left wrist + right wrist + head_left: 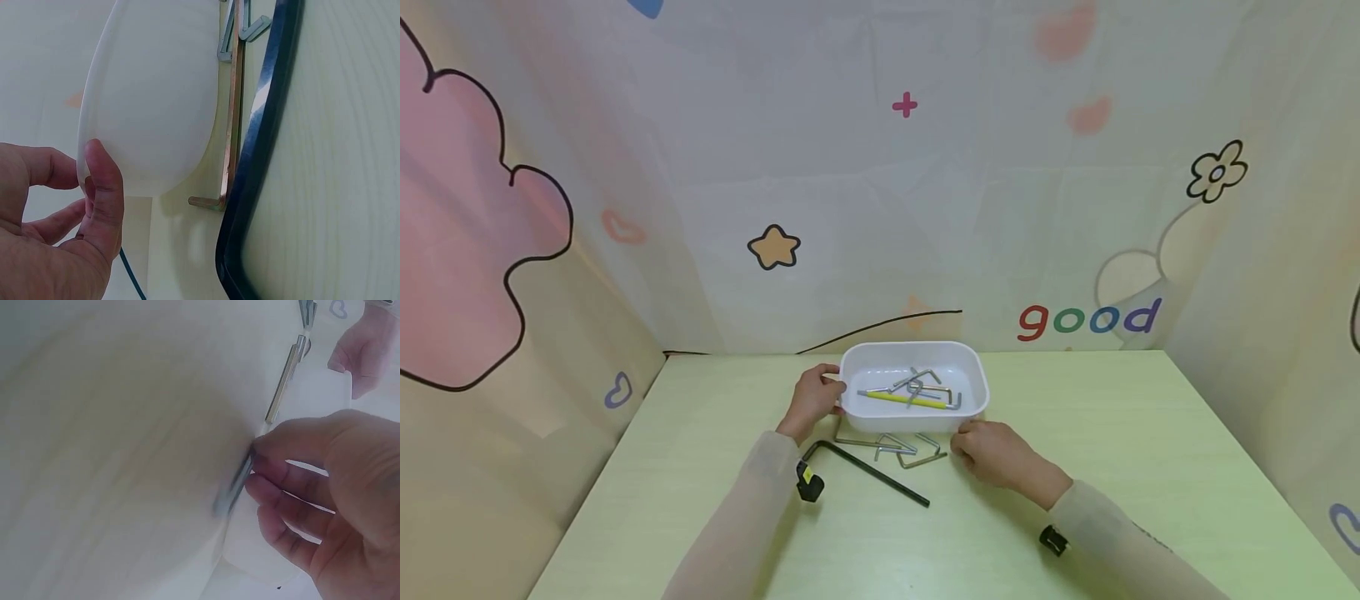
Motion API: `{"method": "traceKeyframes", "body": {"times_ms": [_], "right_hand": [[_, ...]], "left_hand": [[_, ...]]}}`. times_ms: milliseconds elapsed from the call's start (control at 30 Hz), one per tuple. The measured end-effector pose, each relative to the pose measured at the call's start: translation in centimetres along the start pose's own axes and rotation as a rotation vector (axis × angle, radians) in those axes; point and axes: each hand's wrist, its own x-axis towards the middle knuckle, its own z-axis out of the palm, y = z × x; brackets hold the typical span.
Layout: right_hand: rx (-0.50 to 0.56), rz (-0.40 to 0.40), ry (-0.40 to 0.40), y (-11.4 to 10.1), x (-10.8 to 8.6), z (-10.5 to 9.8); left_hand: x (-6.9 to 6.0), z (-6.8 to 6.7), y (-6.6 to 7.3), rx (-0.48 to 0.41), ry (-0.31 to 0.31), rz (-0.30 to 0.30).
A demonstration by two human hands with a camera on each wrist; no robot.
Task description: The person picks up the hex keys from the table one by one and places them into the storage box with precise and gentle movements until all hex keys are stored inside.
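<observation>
My left hand (812, 400) pinches the left rim of a white plastic box (917, 423), thumb on one side of the wall and fingers on the other. Inside the box lie several hex keys, one with a yellow sleeve (906, 400). At the box's front right corner is my right hand (1000, 454). In the right wrist view its thumb and fingertips pinch a small grey metal hex key (234, 487), partly hidden and blurred. Between the hands, in front of the box, several loose hex keys lie together, among them a long bronze-coloured one (232, 119).
A large black hex key (876, 472) lies on the pale green table (880, 550), nearest my left wrist. Behind the box stands a printed cloth backdrop (865, 208), with cloth on both sides too. Small black devices are on both sleeves.
</observation>
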Motion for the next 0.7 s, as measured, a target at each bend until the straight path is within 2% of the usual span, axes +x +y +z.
{"method": "traceKeyframes", "body": {"times_ms": [167,367,433,567,700], "right_hand": [[0.038,0.06,-0.065,0.0,-0.2,-0.4],[0.124,0.213,-0.154,-0.1,-0.5,-1.0],[0.165,0.242,-0.171,0.0,-0.6,-1.1],[0.241,0.249,-0.195,0.0,-0.6,-1.0],[0.239,0.208,-0.202,0.0,-0.7,-0.8]], "left_hand": [[0.1,0.0,-0.2,-0.009,-0.004,0.013],[0.2,-0.1,-0.4,-0.017,-0.004,0.021],[0.1,-0.1,-0.4,-0.019,-0.005,0.019],[0.2,-0.1,-0.4,-0.02,-0.008,0.016],[0.3,0.0,-0.4,-0.018,-0.008,0.012]]}}
